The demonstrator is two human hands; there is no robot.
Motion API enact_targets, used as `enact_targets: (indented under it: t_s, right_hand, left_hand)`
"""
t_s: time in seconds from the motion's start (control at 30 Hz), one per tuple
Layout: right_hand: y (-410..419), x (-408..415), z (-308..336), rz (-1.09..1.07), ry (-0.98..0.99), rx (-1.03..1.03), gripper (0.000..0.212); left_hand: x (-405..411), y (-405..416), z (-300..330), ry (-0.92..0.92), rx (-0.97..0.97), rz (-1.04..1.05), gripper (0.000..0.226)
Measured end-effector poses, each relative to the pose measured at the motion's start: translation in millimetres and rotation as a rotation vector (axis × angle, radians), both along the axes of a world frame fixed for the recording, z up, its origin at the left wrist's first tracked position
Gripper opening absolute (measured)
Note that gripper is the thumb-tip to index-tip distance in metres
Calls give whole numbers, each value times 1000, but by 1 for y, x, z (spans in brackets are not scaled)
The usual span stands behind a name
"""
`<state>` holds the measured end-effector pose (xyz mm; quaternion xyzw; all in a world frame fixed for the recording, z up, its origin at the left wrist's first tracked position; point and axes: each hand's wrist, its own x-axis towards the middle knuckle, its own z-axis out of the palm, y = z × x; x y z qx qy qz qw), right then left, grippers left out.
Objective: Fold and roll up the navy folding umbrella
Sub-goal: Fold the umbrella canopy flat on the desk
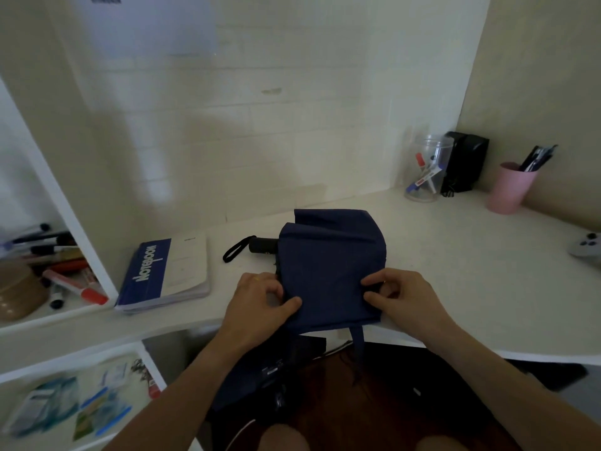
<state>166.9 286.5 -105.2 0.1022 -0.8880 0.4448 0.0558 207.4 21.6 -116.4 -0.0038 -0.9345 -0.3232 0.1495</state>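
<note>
The navy folding umbrella [328,265] lies collapsed on the white desk [471,271], its canopy spread in flat folds. Its black handle [263,245] with a wrist loop [235,249] points left. A navy closing strap [359,349] hangs over the desk's front edge. My left hand [260,297] pinches the canopy's near left edge between thumb and fingers. My right hand [396,294] pinches a fold at the near right edge.
A blue and white notebook [166,275] lies left of the umbrella. At the back right stand a clear jar of markers [426,170], a black box [465,164] and a pink pen cup [510,187]. Left shelves [65,203] hold markers. A game controller [587,245] sits far right.
</note>
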Motion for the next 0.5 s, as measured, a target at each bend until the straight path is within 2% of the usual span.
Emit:
enact_targets:
  t_s: [0.27, 0.4, 0.43, 0.5]
  right_hand:
    - [8, -1, 5, 24, 69, 244, 26]
    - [11, -1, 9, 44, 80, 361, 29]
    - [12, -1, 10, 49, 89, 398, 31]
    - [13, 1, 16, 68, 78, 457, 36]
  left_hand:
    - [-9, -10, -5, -29, -152, -117, 35]
    - [-5, -14, -5, -30, -102, -119, 31]
    - [-3, -15, -5, -18, -65, -138, 33]
    - [0, -17, -4, -22, -49, -206, 51]
